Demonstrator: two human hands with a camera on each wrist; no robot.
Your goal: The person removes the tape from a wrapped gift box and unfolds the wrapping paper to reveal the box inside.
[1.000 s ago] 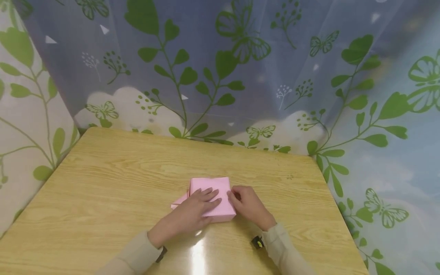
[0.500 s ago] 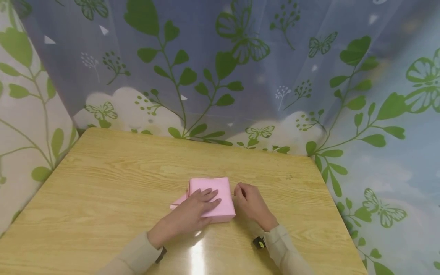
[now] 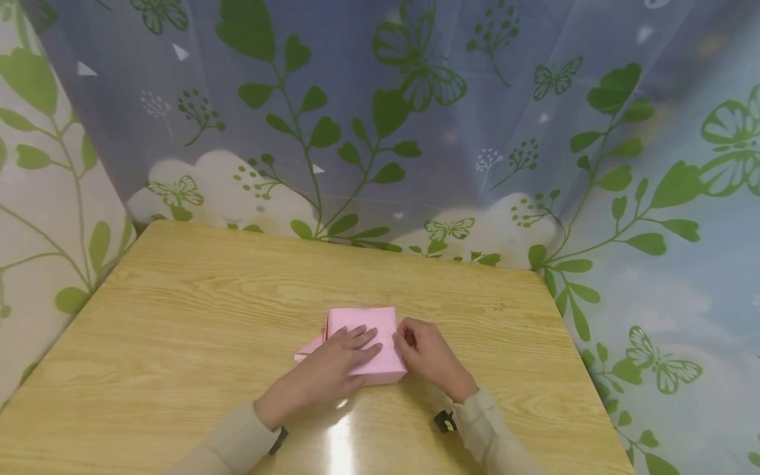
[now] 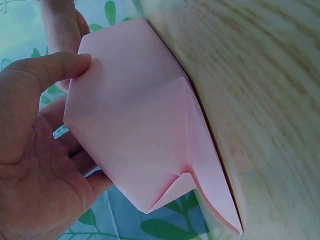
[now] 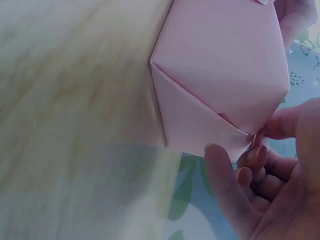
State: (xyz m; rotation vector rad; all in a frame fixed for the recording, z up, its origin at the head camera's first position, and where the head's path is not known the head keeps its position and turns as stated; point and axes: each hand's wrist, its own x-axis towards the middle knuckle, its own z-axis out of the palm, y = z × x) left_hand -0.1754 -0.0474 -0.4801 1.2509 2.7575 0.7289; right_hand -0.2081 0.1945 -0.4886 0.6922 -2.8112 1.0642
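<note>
A box wrapped in pink paper (image 3: pixel 371 320) sits on the wooden table, between both hands. My left hand (image 3: pixel 338 359) lies over its top with the fingers spread and touching the paper. In the left wrist view the left thumb (image 4: pixel 82 61) presses the near side face. At the box's right edge is my right hand (image 3: pixel 433 353); its fingertips pinch the tip of a diagonally folded paper flap (image 5: pixel 200 115) in the right wrist view. A loose flap (image 3: pixel 310 348) sticks out at the left end. The far side is hidden.
The wooden table (image 3: pixel 225 284) fills the lower half of the head view. A patterned curtain (image 3: pixel 332 132) with green leaves and butterflies hangs behind it and at both sides. Dark straps (image 3: pixel 445 420) show at the sleeve cuffs.
Half a second ago my right hand had drawn slightly away from the box's right edge; now it is back against it. My left hand and the box have stayed in place.
</note>
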